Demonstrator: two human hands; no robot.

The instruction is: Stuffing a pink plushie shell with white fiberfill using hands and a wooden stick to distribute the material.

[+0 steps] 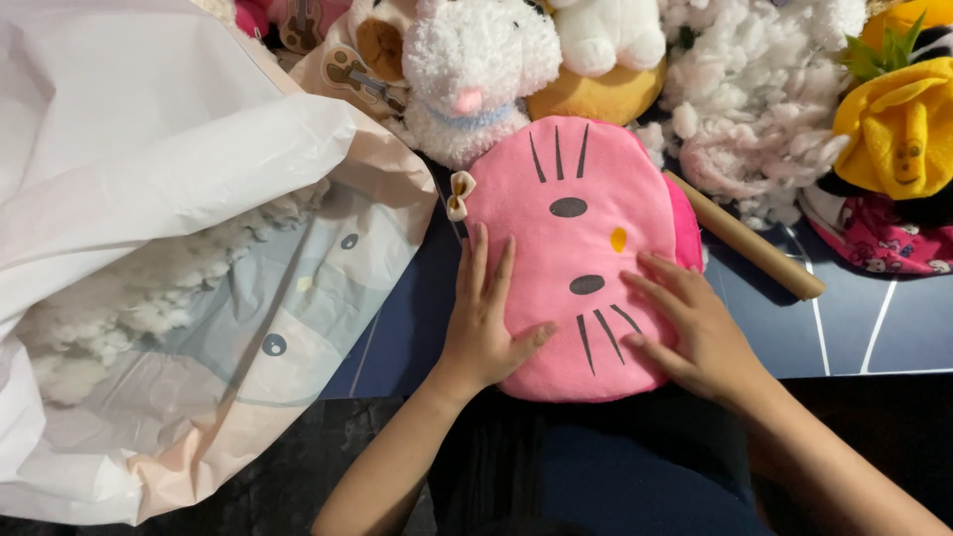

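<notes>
**Both hands flat on a pink cat-face cushion, hemmed in by plush toys and stuffing**

The pink cushion (581, 258), round and stitched with dark whiskers, two oval eyes and a yellow nose, lies on the dark blue desk (397, 328) right in front of the person. The left hand (484, 323) rests on its left edge, fingers spread and laid flat, thumb pointing inward across the fabric. The right hand (685, 328) lies open on the lower right part, fingers apart and pressing on the surface near the whiskers. Neither hand pinches anything.

A small cream bow (459, 195) sits at the cushion's upper left edge. Just behind the cushion, touching its top, stands a fluffy white plush animal (476, 69) with a pink nose and blue collar. Loose white stuffing (754, 109) is heaped at the upper right. A brown cardboard tube (745, 236) lies slanted beside the cushion's right side. Further right sits a yellow plush toy (898, 134). To the left, a large white plastic bag (149, 149) with stuffing inside crowds the desk, close to the left hand.
</notes>
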